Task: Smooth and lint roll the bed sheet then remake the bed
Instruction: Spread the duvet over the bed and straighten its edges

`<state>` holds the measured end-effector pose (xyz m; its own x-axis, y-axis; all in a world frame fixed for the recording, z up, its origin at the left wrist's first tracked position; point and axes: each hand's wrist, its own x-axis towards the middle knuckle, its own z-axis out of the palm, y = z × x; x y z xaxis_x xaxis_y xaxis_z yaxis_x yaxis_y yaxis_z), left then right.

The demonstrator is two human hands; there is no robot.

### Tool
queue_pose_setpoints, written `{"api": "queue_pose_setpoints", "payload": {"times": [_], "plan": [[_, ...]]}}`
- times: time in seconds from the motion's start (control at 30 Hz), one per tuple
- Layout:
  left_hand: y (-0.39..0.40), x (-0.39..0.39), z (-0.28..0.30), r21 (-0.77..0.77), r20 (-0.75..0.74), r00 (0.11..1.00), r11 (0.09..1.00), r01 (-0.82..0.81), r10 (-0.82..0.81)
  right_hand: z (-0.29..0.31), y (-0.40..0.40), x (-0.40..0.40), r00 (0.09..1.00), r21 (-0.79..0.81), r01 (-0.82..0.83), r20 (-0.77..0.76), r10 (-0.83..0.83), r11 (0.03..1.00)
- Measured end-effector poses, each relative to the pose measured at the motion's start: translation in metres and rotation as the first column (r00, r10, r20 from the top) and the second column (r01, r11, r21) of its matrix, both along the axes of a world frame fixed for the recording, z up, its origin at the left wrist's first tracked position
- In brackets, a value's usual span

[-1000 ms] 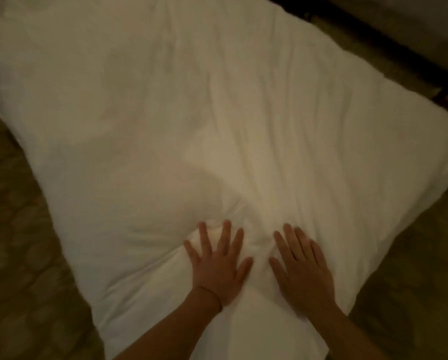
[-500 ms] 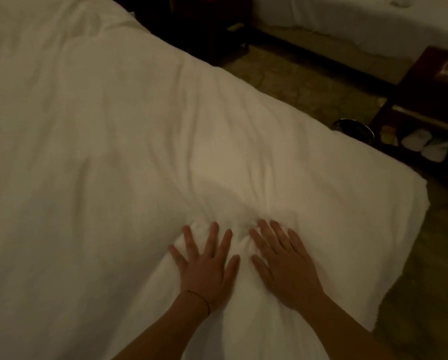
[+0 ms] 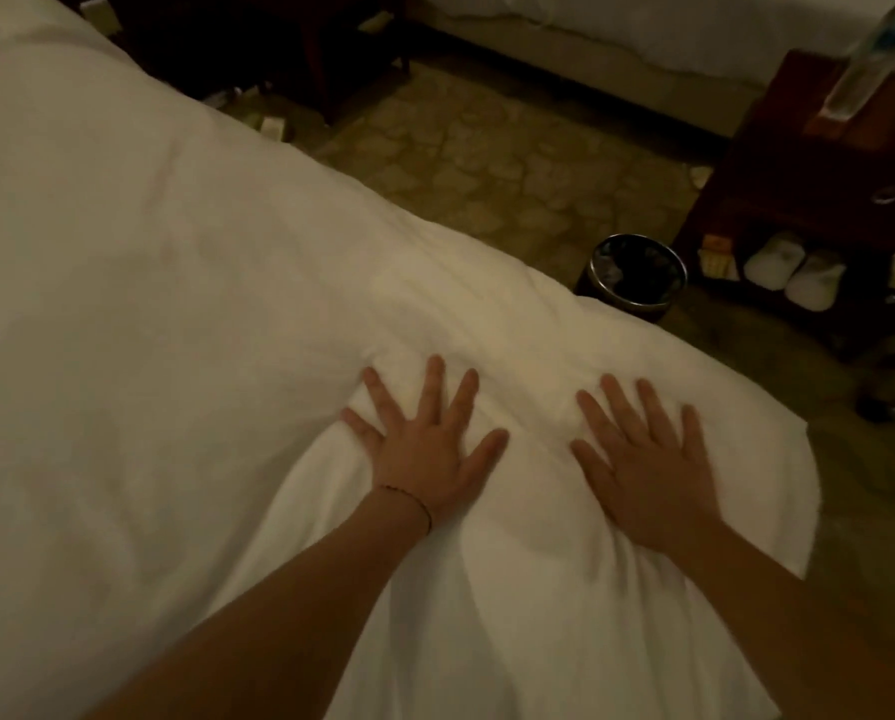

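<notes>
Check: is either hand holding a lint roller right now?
No: the left hand and the right hand both lie flat with fingers spread on the white bed sheet, and neither holds anything.

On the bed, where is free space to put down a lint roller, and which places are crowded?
The widest free patch is the white bed sheet left of the left hand. A narrow strip lies between that hand and the right hand. Beyond the bed's right edge, the round black bin and dark wooden shelf with white slippers crowd the floor.
</notes>
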<state>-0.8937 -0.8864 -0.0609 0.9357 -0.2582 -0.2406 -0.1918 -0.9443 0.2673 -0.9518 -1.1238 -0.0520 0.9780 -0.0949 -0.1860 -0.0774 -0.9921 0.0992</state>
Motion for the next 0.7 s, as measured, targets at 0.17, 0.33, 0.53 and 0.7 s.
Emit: {"api": "queue_pose_setpoints", "payload": {"times": [0.17, 0.33, 0.53, 0.7], "plan": [[-0.036, 0.015, -0.005, 0.034, -0.014, 0.999, 0.999, 0.033, -0.033, 0.011, -0.040, 0.007, 0.848, 0.181, 0.470, 0.180, -0.499, 0.864], [-0.059, 0.012, 0.001, -0.001, -0.052, 0.999, 1.000, 0.005, -0.005, 0.011, -0.068, 0.021, 0.636, 0.494, 0.681, -0.032, -0.771, 0.541], [-0.111, -0.003, 0.020, -0.124, -0.085, 0.983, 0.980, 0.153, -0.164, 0.074, -0.119, 0.039, 0.801, 0.368, 0.458, 0.225, -0.555, 0.809], [-0.139, -0.007, 0.013, -0.098, -0.022, 0.979, 0.975, 0.198, -0.201, 0.048, -0.149, 0.030, 0.748, 0.270, 0.602, 0.138, -0.649, 0.752]]}}
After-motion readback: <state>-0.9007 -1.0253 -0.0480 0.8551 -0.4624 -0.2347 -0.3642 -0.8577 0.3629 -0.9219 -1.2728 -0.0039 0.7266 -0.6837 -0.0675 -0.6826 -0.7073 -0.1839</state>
